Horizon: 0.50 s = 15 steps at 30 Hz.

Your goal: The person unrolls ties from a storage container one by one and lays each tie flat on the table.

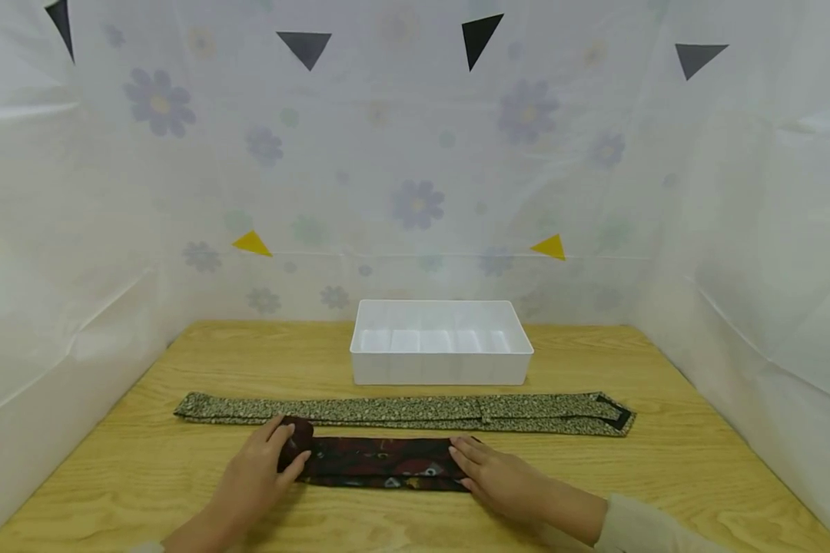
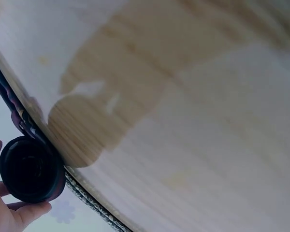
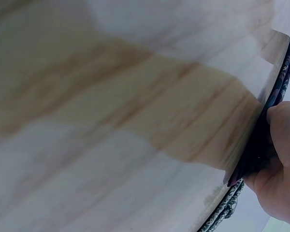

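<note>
A dark necktie [image 1: 387, 458] with a red and multicoloured print lies across the front of the table. Its left end is wound into a thick roll [image 1: 296, 443], and the left wrist view shows the round end of that roll [image 2: 31, 168]. My left hand [image 1: 252, 472] grips the roll between thumb and fingers. At the other end, the right hand [image 1: 501, 478] rests on the flat part of the tie with its fingers stretched out. Behind both hands, a second necktie [image 1: 401, 411], beige and black in a small pattern, lies stretched full length.
A white plastic box [image 1: 443, 369] with an open top stands at the back of the wooden table [image 1: 263, 353], behind the patterned tie. White flower-printed sheeting [image 1: 415, 153] encloses the back and both sides.
</note>
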Available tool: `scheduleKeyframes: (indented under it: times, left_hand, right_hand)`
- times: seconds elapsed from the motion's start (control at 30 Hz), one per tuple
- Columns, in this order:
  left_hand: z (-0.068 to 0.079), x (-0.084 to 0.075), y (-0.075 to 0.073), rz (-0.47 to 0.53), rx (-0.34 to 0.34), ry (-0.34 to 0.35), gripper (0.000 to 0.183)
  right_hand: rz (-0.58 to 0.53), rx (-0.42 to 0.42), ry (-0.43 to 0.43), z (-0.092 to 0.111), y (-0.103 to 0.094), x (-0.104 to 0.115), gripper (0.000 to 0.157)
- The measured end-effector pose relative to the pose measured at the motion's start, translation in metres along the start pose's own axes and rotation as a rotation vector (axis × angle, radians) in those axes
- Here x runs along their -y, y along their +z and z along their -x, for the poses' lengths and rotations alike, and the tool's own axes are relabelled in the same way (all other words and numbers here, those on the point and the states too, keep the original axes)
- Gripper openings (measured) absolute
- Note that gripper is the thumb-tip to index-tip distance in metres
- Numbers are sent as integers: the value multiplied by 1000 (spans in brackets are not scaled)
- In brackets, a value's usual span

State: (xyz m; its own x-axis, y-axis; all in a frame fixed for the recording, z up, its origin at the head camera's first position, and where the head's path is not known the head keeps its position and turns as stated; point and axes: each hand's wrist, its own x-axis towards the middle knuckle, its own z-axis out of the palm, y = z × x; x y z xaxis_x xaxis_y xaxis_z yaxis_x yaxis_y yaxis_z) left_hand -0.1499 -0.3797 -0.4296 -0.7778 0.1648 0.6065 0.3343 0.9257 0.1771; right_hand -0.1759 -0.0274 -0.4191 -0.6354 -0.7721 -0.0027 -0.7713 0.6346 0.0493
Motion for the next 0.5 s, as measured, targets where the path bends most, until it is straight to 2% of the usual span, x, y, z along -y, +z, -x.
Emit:
scheduleKeyframes:
  times: [0.4,0.5]
  left_hand:
    - [0,5,-5,16,57,-62,39]
    - [0,5,-6,23,50,-64,38]
  right_hand:
    - [-1,-7,-15,1,3,-3,45]
    - [-8,-1,-13,0,3,-4,45]
